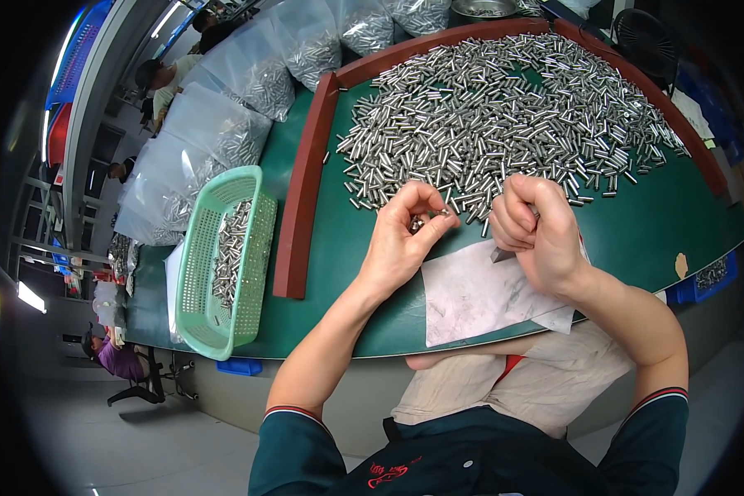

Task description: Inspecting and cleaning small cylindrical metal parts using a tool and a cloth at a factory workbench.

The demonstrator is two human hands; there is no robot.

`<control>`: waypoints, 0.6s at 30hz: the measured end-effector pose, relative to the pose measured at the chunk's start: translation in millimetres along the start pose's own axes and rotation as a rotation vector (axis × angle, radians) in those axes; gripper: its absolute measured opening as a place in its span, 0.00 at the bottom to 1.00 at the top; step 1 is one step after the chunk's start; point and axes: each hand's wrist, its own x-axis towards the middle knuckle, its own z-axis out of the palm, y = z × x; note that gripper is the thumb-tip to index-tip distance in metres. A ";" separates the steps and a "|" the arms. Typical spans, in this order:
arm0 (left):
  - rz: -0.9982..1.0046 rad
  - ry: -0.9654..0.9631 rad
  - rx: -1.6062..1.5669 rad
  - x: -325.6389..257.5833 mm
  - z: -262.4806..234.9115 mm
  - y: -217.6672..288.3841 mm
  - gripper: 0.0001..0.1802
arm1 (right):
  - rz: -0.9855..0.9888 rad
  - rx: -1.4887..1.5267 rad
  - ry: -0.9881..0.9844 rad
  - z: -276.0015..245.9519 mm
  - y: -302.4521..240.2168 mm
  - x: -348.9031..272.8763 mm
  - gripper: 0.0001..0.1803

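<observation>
Left of the brown raised wooden border strip (306, 182) on the green tabletop (653, 223) stands a mint-green plastic mesh basket (192, 273) holding small metal cylinders, with clear plastic bags of metal cylinders (223, 124) behind it. Right of that strip, the left hand (401, 236) pinches a few short silver metal pins (422, 221) between curled fingertips, at the near edge of the big heap of silver pins (504, 107). Further right, the right hand (541, 231) is curled shut on a small grey metal piece (501, 255) over a white paper sheet (479, 298).

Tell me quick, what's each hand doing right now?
Left hand: fingers pinched shut on a few small metal pins.
Right hand: closed in a fist around a dark-tipped tool.
</observation>
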 end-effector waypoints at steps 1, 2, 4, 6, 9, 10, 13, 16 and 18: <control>0.031 0.003 -0.020 0.6 0.8 -1.1 0.06 | 0.002 0.004 0.002 -0.3 0.0 0.1 0.21; 0.032 0.002 -0.020 1.1 0.7 -0.1 0.06 | 0.001 0.004 0.002 -0.6 -0.3 0.1 0.21; -0.066 -0.043 -0.038 1.4 0.3 4.4 0.08 | 0.009 0.003 0.005 -0.8 -0.8 -0.1 0.21; -0.074 -0.036 -0.066 1.1 1.4 3.7 0.07 | 0.008 0.005 0.006 -0.7 -1.0 -0.1 0.21; -0.079 -0.033 -0.113 0.8 1.5 1.7 0.07 | 0.009 0.006 0.005 -0.1 -1.1 0.1 0.20; -0.077 -0.040 -0.133 1.7 2.1 2.3 0.06 | 0.010 0.005 0.006 -0.5 -1.1 0.1 0.20; -0.320 -0.091 -0.417 2.2 -4.1 14.1 0.05 | 0.010 0.009 0.015 -0.7 -1.2 -0.1 0.21; -0.313 -0.090 -0.956 3.9 -20.3 11.5 0.04 | 0.004 0.011 -0.003 -0.8 -1.0 0.0 0.21; -0.279 -0.033 -0.966 4.3 -34.8 10.7 0.08 | 0.009 0.008 -0.005 -0.1 0.1 0.2 0.21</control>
